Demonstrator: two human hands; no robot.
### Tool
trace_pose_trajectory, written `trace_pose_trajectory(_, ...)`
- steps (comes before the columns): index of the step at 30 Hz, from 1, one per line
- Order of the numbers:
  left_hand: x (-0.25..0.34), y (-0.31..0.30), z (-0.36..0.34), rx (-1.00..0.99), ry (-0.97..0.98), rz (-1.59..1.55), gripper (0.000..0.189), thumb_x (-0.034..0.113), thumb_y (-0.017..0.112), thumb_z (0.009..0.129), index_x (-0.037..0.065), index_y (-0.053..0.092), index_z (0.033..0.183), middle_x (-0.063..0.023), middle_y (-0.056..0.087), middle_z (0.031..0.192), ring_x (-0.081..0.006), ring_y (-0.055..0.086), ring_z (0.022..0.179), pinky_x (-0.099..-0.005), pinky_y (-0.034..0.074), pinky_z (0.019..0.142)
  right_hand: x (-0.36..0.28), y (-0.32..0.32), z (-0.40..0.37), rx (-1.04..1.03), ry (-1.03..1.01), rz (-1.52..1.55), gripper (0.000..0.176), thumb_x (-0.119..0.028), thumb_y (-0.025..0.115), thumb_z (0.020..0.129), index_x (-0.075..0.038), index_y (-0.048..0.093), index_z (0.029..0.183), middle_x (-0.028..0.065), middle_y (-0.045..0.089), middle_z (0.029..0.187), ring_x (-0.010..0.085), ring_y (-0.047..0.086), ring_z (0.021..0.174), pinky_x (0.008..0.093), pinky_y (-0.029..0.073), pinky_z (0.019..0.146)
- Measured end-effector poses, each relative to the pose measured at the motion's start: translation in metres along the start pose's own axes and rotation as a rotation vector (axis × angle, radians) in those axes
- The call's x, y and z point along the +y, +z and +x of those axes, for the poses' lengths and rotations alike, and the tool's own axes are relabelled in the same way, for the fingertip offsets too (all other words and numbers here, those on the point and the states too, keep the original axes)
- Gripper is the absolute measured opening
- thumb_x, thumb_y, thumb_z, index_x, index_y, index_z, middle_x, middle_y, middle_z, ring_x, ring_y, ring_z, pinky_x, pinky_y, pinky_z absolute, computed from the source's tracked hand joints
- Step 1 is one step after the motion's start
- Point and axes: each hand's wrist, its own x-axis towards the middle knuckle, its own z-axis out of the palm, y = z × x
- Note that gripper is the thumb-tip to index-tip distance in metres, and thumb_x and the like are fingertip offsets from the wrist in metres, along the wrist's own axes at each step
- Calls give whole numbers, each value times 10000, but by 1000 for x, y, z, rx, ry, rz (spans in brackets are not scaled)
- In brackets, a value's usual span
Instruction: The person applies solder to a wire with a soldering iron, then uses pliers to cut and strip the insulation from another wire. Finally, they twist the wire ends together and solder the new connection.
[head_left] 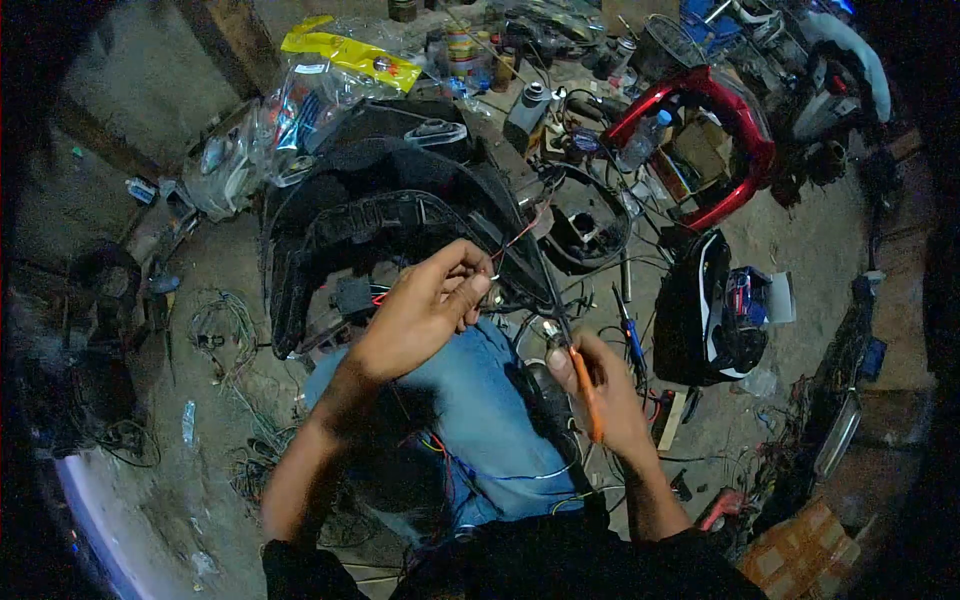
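A thin red wire sits near the middle of the frame, its line slanting down to the fingertips of the left hand, which pinches between thumb and forefinger at a small pale tip. Just right of centre, the right hand is closed around an orange-handled tool; the grip looks smooth and slightly curved, and the slim dark end points upward. Whether it is scissors or pliers cannot be told. A small shiny, rounded piece shows just beside the right thumb.

Below the hands, faded blue denim covers the person's leg, with thin coloured wires looping across it. Above and to the left arches a black plastic panel, broad and curved, with a ribbed inner edge. To the right lie a screwdriver with a blue handle and a rounded black case with a white edge.

Toward the upper right, a glossy red U-shaped frame stands around a cardboard box and a clear plastic bottle with a blue cap. In the upper left, crinkled clear packaging bears a white label, next to a yellow packet with dark print; the lettering on both is too small to read. Grey, dusty floor spreads around everything.
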Motion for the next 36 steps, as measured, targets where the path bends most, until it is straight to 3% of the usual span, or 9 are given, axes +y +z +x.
trace_pose_trajectory(3,4,3,0,-7,-44,62,195,231,573,1066,41,563,1109,1,586,845,-74,546,739,-248,471,669,16,-3,0,194,-233,-258,524,-372,839,830,24,557,1026,205,561,979,384,565,849,455,470,771)
trace_pose_trajectory(9,-1,13,0,33,-58,137,182,192,582,1062,21,560,1122,-7,616,842,-67,572,737,-246,496,652,1,10,-7,197,-202,-362,499,-371,847,819,23,576,958,194,569,893,399,583,809,453,476,727)
trace_pose_trajectory(12,-5,20,0,129,53,158,164,126,591,1035,-22,555,1096,-34,564,713,-79,503,650,-286,431,581,-3,20,-8,192,-129,-283,496,-389,843,821,21,587,929,182,579,869,396,587,788,455,477,711)
trace_pose_trajectory(15,0,19,-1,117,-31,215,173,171,590,1054,16,557,1123,6,607,821,-61,563,723,-241,488,649,-4,25,-7,181,-97,-272,500,-412,833,830,14,578,897,182,594,847,372,596,770,459,475,699)
trace_pose_trajectory(19,3,23,0,167,-14,293,157,147,612,1032,15,565,1103,-4,600,810,-62,561,719,-248,485,653,-12,23,-7,153,-78,-268,500,-417,827,838,10,568,857,176,596,797,356,596,724,457,469,673)
trace_pose_trajectory(22,2,27,0,214,26,375,150,133,623,1017,14,574,1095,-15,602,804,-68,562,719,-256,486,657,-13,26,-7,198,-129,-229,512,-343,851,835,49,522,814,165,518,745,287,481,657,413,415,625)
trace_pose_trajectory(25,-1,28,1,254,69,420,149,130,633,1006,16,580,1088,-28,611,803,-86,566,720,-271,488,671,-16,26,-7,182,-98,-218,515,-344,845,841,47,512,807,168,511,737,297,470,657,417,416,629)
trace_pose_trajectory(28,2,30,1,269,72,436,158,132,643,997,18,583,1087,-41,620,805,-106,574,727,-288,491,687,-12,23,-6,170,-133,-285,497,-406,830,844,17,567,836,174,586,780,350,559,659,448,455,613)
trace_pose_trajectory(36,-4,33,4,265,144,507,182,153,632,1002,8,570,1093,-96,632,834,-174,593,731,-336,499,706,-6,20,-4,177,-114,-256,457,-380,828,842,17,601,843,181,606,773,362,590,665,445,468,627)
